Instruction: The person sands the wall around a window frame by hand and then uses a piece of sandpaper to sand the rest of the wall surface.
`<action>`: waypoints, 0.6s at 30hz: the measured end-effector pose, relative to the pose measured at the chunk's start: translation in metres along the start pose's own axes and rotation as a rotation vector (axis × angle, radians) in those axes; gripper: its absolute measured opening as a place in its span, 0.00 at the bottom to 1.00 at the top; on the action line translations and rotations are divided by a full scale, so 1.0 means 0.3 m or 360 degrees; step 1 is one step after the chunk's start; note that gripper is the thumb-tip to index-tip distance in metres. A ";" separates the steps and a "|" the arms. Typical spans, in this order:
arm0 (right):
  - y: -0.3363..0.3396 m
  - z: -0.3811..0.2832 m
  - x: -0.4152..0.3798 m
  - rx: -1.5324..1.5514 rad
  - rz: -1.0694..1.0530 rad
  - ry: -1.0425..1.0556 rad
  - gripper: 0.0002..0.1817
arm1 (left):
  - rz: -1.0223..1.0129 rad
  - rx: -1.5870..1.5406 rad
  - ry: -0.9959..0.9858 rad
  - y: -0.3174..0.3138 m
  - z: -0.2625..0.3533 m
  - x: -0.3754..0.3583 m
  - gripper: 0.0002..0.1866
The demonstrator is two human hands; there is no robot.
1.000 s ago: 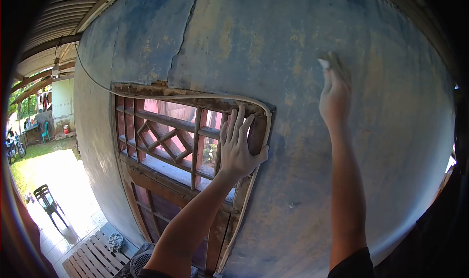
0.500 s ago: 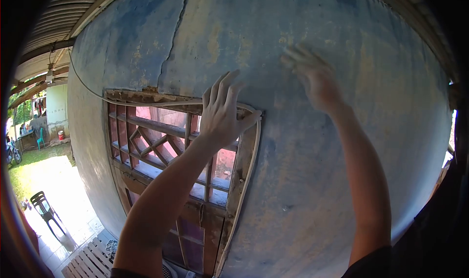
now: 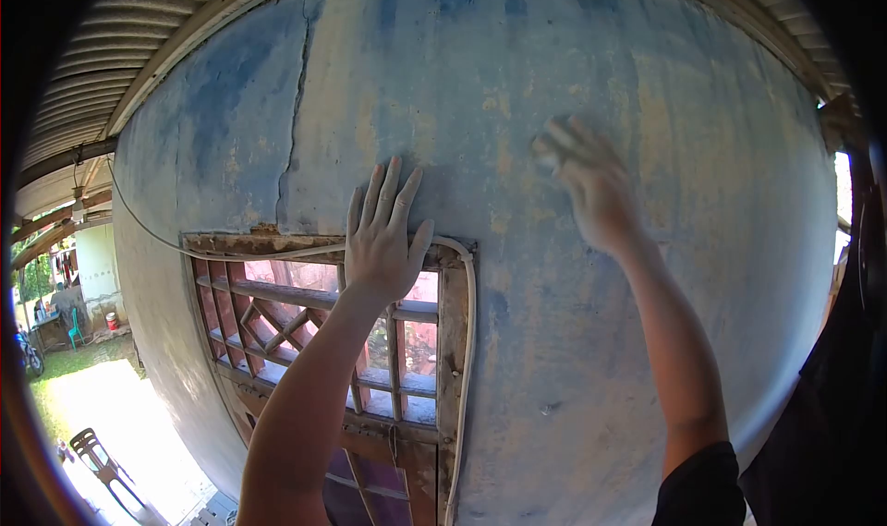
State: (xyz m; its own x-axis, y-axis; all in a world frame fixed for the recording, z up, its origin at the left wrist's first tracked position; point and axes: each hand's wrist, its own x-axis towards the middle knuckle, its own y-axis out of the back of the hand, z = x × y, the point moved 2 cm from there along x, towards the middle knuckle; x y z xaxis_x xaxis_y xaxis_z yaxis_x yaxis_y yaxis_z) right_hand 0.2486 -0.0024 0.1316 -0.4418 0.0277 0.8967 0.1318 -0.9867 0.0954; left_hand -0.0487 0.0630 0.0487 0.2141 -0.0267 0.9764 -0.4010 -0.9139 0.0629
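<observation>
My left hand [image 3: 381, 249] lies flat with its fingers spread, over the top of the wooden window frame [image 3: 452, 341] and against the weathered blue wall [image 3: 554, 314]. A pale cable [image 3: 469, 295] passes along the top of the frame, partly behind this hand, and turns down its right side. To the right and higher, my right hand [image 3: 596, 189] is at the wall, blurred by motion. Its fingers are bent over a small pale thing whose kind the blur hides.
A wooden lattice [image 3: 277, 327] fills the window opening. A long crack [image 3: 297, 110] runs down the wall from the top. Corrugated roofing [image 3: 139, 50] slopes overhead. A dark plastic chair [image 3: 102, 461] stands outside at lower left.
The view has shifted, so the window sits lower. My left hand has flattened and its thumb has come off the frame's corner. My right hand remains blurred, its fingers now more bent.
</observation>
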 end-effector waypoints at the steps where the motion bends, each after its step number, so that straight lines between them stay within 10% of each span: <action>1: 0.020 0.049 0.042 -0.0026 0.0125 -0.0169 0.21 | -0.0022 0.0001 0.0003 -0.002 -0.002 0.001 0.39; 4: -0.025 0.080 0.147 -0.0290 0.0397 -0.0438 0.21 | -0.0075 -0.0015 -0.0020 0.012 0.000 0.000 0.43; 12: -0.108 -0.212 0.029 0.0182 -0.0360 0.0580 0.24 | -0.0225 -0.0109 -0.0121 0.033 -0.028 0.011 0.50; 18: -0.018 0.160 0.235 -0.0369 0.0189 -0.0299 0.25 | -0.0196 -0.0059 0.0176 -0.009 0.003 0.105 0.40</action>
State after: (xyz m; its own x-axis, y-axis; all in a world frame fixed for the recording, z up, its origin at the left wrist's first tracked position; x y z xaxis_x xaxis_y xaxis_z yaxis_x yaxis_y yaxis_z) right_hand 0.2593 0.0125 0.2150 -0.2610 -0.0818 0.9619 -0.0430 -0.9944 -0.0962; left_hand -0.0400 0.0642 0.0790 0.1648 0.1311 0.9776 -0.4106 -0.8920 0.1889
